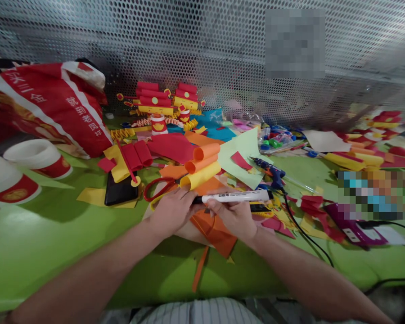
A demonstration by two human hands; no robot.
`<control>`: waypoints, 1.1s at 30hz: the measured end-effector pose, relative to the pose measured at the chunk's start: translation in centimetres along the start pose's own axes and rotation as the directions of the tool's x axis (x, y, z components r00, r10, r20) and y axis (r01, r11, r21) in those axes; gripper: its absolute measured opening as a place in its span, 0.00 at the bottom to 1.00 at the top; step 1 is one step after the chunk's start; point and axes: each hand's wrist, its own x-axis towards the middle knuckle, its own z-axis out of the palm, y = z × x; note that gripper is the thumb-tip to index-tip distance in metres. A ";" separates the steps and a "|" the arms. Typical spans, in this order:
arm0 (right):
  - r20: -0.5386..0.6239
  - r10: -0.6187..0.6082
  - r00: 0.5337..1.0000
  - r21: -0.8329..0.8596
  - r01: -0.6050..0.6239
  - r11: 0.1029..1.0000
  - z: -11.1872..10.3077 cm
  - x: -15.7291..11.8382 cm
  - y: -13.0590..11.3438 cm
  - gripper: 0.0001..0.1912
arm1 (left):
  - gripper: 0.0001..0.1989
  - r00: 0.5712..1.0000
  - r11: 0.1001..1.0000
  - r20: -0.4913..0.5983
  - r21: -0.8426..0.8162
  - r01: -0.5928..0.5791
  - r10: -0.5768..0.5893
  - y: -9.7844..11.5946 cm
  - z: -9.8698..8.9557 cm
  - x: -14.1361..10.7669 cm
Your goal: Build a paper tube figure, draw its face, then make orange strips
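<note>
A white marker (238, 196) with black ends lies level between my hands, over the middle of the table. My left hand (175, 208) is closed round its black left end. The fingers of my right hand (232, 217) grip its white barrel from below, thumb in front. Just beyond my left hand are rolled paper strips, orange (202, 165) and yellow (200, 175). Red-handled scissors (155, 188) lie by my left hand, partly covered. Orange paper (219, 238) is spread beneath my hands.
Stacked paper cups (40, 157) and a red bag (54, 99) are at left, near a black phone (121, 190). Finished paper figures (155, 98) stand at the back. A blue glue gun (272, 172), its cord, a purple power strip (353, 229) and paper scraps occupy the right.
</note>
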 end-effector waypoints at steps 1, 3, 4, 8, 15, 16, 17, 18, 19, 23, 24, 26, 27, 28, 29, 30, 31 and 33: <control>-0.001 0.008 1.000 0.013 -0.008 1.000 0.0 0.0 -0.1 0.05 | 0.13 1.000 1.000 -0.013 0.013 -0.005 0.005 0.0 0.0 0.0; -0.006 0.024 1.000 0.027 -0.023 0.999 0.0 0.1 -0.2 0.06 | 0.13 0.998 0.999 -0.057 0.039 -0.018 0.020 0.1 -0.1 0.1; -0.010 0.033 0.999 0.027 -0.032 0.999 0.0 0.1 -0.3 0.07 | 0.14 0.996 0.998 -0.082 0.054 -0.025 0.029 0.1 -0.1 0.2; -0.024 0.057 0.998 0.013 -0.057 0.998 -0.2 0.1 -0.5 0.09 | 0.15 0.986 0.994 -0.155 0.096 -0.050 0.064 0.2 -0.2 0.3; -0.051 0.215 0.975 0.123 -0.207 0.971 0.1 0.3 -0.7 0.13 | 0.14 0.991 0.990 -0.129 0.140 -0.020 0.039 0.2 -0.1 0.4; -0.060 0.242 0.968 0.138 -0.232 0.963 0.1 0.4 -0.8 0.14 | 0.15 0.991 0.989 -0.130 0.147 -0.016 0.035 0.2 -0.1 0.4; -0.070 0.266 0.961 0.152 -0.253 0.955 0.1 0.4 -0.8 0.15 | 0.15 0.990 0.988 -0.135 0.155 -0.015 0.036 0.2 -0.1 0.5; -0.082 0.287 0.954 0.165 -0.271 0.948 0.2 0.5 -0.9 0.16 | 0.15 0.989 0.986 -0.142 0.163 -0.018 0.041 0.3 -0.2 0.5; -0.091 0.308 0.947 0.174 -0.289 0.941 0.3 0.6 -1.0 0.17 | 0.15 0.987 0.985 -0.152 0.173 -0.020 0.046 0.3 -0.2 0.5; -0.123 0.388 0.913 0.209 -0.359 0.910 0.5 0.9 -1.0 0.19 | 0.16 0.982 0.975 -0.176 0.220 -0.029 0.069 0.4 -0.1 0.7; -0.130 0.399 0.908 0.215 -0.367 0.905 0.5 0.9 -0.9 0.19 | 0.16 0.982 0.974 -0.177 0.224 -0.027 0.068 0.5 0.0 0.8; -0.131 0.397 0.908 0.222 -0.363 0.905 0.5 0.9 -0.7 0.18 | 0.16 0.982 0.976 -0.181 0.215 -0.018 0.058 0.6 0.1 0.8; -0.122 0.386 0.914 0.221 -0.354 0.909 0.4 0.9 -0.6 0.18 | 0.16 0.983 0.980 -0.176 0.201 -0.008 0.045 0.6 0.1 0.8; -0.110 0.369 0.923 0.216 -0.341 0.915 0.4 0.9 -0.4 0.17 | 0.16 0.987 0.984 -0.158 0.179 0.004 0.025 0.6 0.2 0.8; -0.098 0.350 0.932 0.208 -0.325 0.923 0.2 0.9 -0.3 0.17 | 0.15 0.992 0.989 -0.124 0.146 0.014 0.005 0.7 0.2 0.7; -0.084 0.329 0.941 0.196 -0.308 0.931 0.1 0.9 -0.3 0.17 | 0.14 0.997 0.994 -0.075 0.105 0.023 -0.015 0.7 0.2 0.7; -0.066 0.304 0.950 0.178 -0.289 0.941 0.0 0.9 -0.3 0.17 | 0.12 0.999 0.998 -0.017 0.060 0.035 -0.034 0.8 0.1 0.7; -0.011 0.243 0.970 0.123 -0.240 0.963 -0.4 0.9 -0.3 0.16 | 0.08 0.994 0.998 0.096 -0.030 0.056 -0.053 0.8 0.0 0.7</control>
